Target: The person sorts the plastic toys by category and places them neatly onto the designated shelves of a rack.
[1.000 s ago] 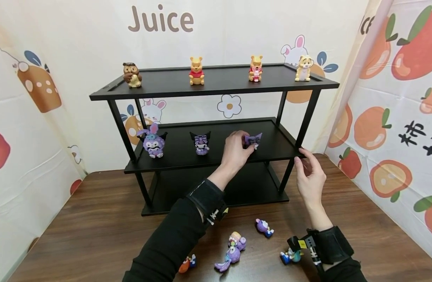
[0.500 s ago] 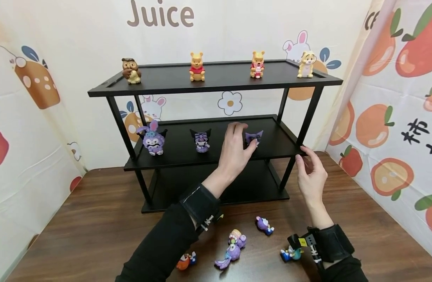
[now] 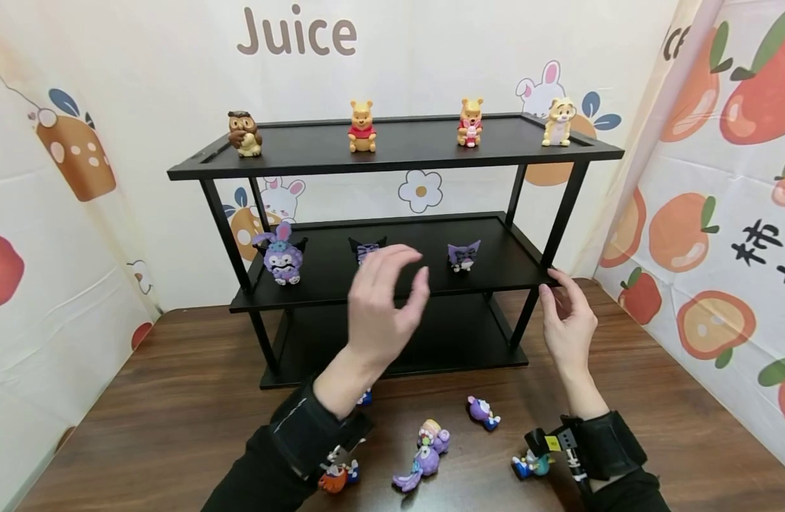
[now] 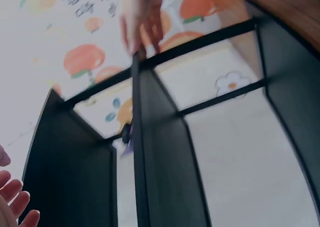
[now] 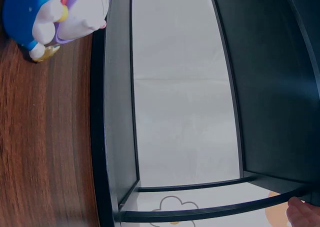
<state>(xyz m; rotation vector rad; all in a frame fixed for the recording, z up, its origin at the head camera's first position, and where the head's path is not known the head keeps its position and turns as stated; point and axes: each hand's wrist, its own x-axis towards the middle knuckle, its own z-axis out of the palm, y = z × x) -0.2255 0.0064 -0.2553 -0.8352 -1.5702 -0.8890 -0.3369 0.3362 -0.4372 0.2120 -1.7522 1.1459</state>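
Observation:
My left hand (image 3: 382, 306) is in front of the middle shelf with its fingers relaxed and nothing in them; its fingertips show in the left wrist view (image 4: 17, 197). To its right, a small purple figurine with pointed ears (image 3: 463, 256) stands upright on that shelf. A striped purple figurine (image 3: 365, 250) is mostly hidden behind the hand. At the shelf's left end stands a larger purple figurine with bunny ears (image 3: 282, 257). My right hand (image 3: 570, 320) pinches the right front corner of the middle tier of the black display shelf (image 3: 482, 281), thumb and fingers at its edge.
On the top tier stand an owl figurine (image 3: 244, 134), two yellow bear figurines (image 3: 362, 128) and a cream animal figurine (image 3: 559, 122). Several figurines lie on the wooden table, including a purple one (image 3: 424, 459), a purple-and-blue one (image 3: 482, 412) and an orange one (image 3: 333, 478).
My left hand has let go of the pointed-eared purple figurine and drawn back left and toward me. The figurine stays standing on the middle shelf. My right hand has kept its place.

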